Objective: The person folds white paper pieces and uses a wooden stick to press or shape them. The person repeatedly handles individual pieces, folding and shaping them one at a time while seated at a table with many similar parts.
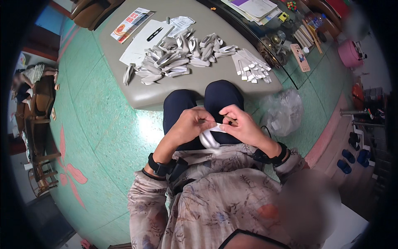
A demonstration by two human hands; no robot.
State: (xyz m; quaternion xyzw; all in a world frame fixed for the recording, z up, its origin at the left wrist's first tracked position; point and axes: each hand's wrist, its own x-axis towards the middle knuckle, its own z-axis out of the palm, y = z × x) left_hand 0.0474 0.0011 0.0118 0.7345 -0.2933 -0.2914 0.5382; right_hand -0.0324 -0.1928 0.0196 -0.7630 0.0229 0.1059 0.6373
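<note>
Above my lap, my left hand (194,124) pinches one end of a white, looped strip (209,139), whose material I cannot make out. Fingers closed, my right hand (242,126) grips the same strip at its other side. A small thin brownish piece (230,120) shows between the right fingers; its kind is unclear. In front of my knees, a pile of grey-white folded strips (178,56) lies on the grey padded bench (166,94). Flatter white strips (252,66) are fanned out at the pile's right.
A magazine (130,25) and a white sheet (145,43) with a black pen-like tool (154,34) lie at the bench's far left. Right of the bench are a dark glass table, a pink phone (300,57) and a clear plastic bag (284,112). Someone sits far left.
</note>
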